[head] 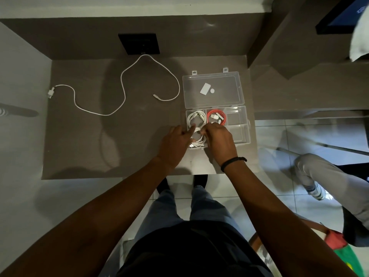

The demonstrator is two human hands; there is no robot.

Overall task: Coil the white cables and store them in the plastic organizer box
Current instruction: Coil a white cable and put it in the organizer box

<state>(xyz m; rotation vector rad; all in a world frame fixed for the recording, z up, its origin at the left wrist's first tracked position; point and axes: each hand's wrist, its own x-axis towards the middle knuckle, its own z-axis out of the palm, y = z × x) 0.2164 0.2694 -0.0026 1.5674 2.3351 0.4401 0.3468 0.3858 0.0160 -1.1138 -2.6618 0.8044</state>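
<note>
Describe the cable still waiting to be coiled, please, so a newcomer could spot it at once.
Start at the clear plastic organizer box on the brown table. Left of it, one loose white cable snakes across the tabletop. Unlike the boxed cables, it lies uncoiled.

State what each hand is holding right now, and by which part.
Both the left hand and right hand press on a coiled white cable in the organizer box, fingers on its loops; an exact grip cannot be told.

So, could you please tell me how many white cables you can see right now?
3: loose cable uncoiled on the table; coiled cable in the box's far-left compartment; third cable in the near-left compartment under both hands. More may be hidden beneath the hands.
</note>
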